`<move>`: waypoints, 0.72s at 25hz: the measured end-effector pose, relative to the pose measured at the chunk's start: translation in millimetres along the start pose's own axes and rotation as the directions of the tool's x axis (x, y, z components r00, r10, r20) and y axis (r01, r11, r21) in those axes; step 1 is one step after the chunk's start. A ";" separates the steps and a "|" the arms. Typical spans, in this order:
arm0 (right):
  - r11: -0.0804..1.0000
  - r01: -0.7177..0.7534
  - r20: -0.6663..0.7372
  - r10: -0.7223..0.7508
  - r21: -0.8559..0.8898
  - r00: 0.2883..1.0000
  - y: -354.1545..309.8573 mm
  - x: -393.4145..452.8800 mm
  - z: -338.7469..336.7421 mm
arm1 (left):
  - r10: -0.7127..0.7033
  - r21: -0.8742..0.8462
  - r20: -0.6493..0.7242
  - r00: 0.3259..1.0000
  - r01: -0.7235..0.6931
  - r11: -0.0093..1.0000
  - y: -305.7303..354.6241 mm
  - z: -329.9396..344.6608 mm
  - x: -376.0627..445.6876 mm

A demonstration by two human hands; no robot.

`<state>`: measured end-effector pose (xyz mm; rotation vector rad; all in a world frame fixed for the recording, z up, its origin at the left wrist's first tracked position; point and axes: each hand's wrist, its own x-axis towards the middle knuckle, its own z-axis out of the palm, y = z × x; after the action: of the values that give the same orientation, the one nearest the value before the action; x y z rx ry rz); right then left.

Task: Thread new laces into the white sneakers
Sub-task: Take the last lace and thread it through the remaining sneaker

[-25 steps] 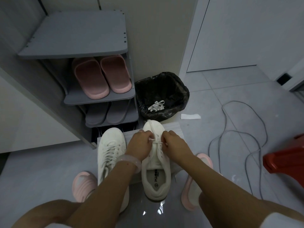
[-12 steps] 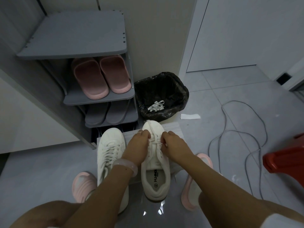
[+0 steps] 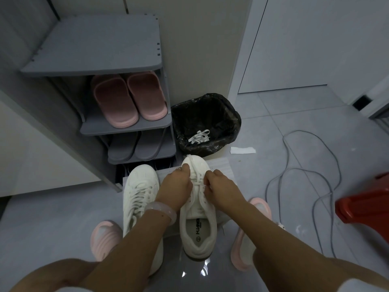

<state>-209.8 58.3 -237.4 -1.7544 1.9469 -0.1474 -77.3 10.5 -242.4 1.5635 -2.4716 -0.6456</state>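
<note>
Two white sneakers sit side by side on the grey floor (image 3: pixel 52 218), toes pointing away from the person, just in front of a grey shoe rack (image 3: pixel 92 45). The right sneaker (image 3: pixel 197 224) lies partly on a pale sheet (image 3: pixel 221 167), its opening and printed insole showing near the heel. Both hands work over its front half: the left hand (image 3: pixel 175 187) has its fingers curled and pinched on the white lace (image 3: pixel 199 180) at the left row of eyelets, and the right hand (image 3: pixel 221 186) has its fingers curled and clamped on the same lace at the right row. The two hands are close together, nearly touching above the tongue. A translucent bracelet (image 3: pixel 162 208) circles the left wrist. The left sneaker (image 3: pixel 140 190) stands just beside, already laced, with the left forearm crossing over its heel end. On the rack's middle shelf rest pink slippers (image 3: pixel 128 98), with grey slippers (image 3: pixel 134 146) on the shelf below. A bin lined with a black bag (image 3: pixel 206 114) stands beside the rack and holds a bundled white lace (image 3: pixel 199 135). A grey cable (image 3: pixel 311 175) loops across the floor to the right, near a red object (image 3: pixel 364 205).
</note>
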 end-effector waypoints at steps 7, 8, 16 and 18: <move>0.998 -0.053 0.033 0.053 0.016 0.998 -0.7 2.9 -3.9 | -0.175 -0.428 0.155 0.972 0.226 0.875 -16.8 0.5 0.6; 0.999 -0.051 0.030 0.051 0.002 0.998 -1.8 2.4 -4.4 | -0.211 -0.443 0.170 0.963 0.266 0.856 -16.6 1.2 -0.6; 0.998 -0.058 0.002 0.058 -0.007 0.998 -1.5 3.7 -6.7 | -0.243 -0.376 0.301 0.922 0.349 0.859 -7.2 -6.3 -1.7; 0.999 -0.049 0.004 0.049 0.004 0.999 -1.6 2.6 -6.2 | -0.259 -0.366 0.310 0.915 0.366 0.855 -6.5 -9.9 -0.2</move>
<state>-211.1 54.0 -232.1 -1.7019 1.9838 -0.1308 -68.5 5.6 -236.2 1.8034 -2.0320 -1.4021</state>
